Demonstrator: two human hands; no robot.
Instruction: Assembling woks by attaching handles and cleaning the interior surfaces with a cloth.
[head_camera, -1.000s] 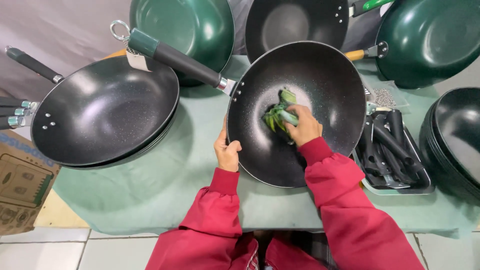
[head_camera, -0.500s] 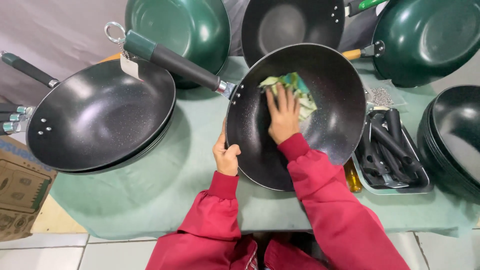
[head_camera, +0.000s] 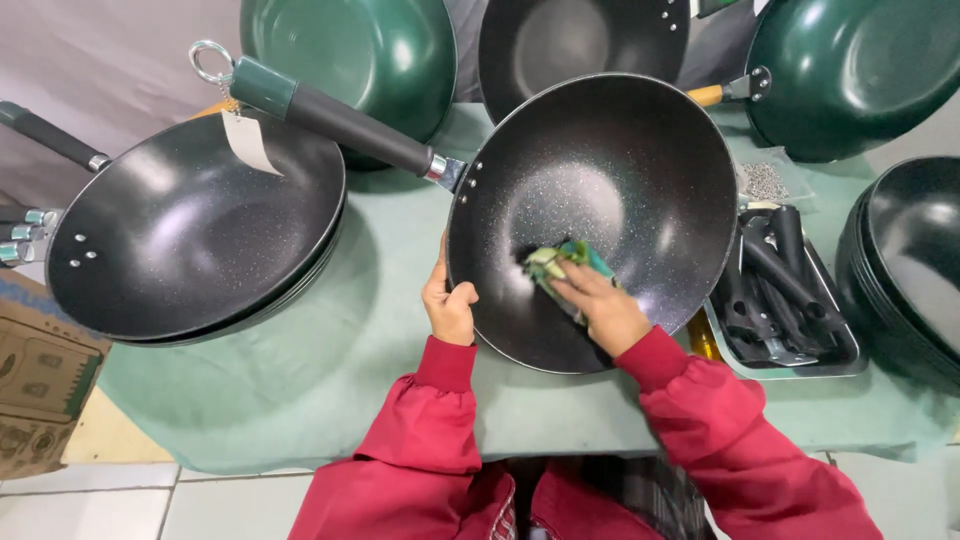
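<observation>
Two hands on one pan here: the left hand (head_camera: 450, 308) has its grip closed over the near-left rim of the black wok (head_camera: 600, 215), thumb on the inside edge, holding it tipped up toward the person, while the right hand (head_camera: 600, 312) presses flat down on a green and yellow cloth (head_camera: 555, 265) low in the bowl of the wok, fingers spread over it rather than pinched around it. The wok sits in the middle of the green-covered worktop (head_camera: 300, 400), its long dark handle (head_camera: 330, 115) with a green end and a metal ring pointing far left, a paper tag (head_camera: 248, 142) hanging off it. Looks to me like the wipe-down of the inside is mid-way, with the cloth working the near part of the bowl. I'd guess the next bit needs the cloth swept up the far and right walls, with the left hand keeping the rim steady so the pan doesn't rock. Around it: another black wok (head_camera: 195, 240) stacked to the left, green woks (head_camera: 350, 50) at the far side, and a metal tray of loose black handles (head_camera: 785, 290) to the right.
</observation>
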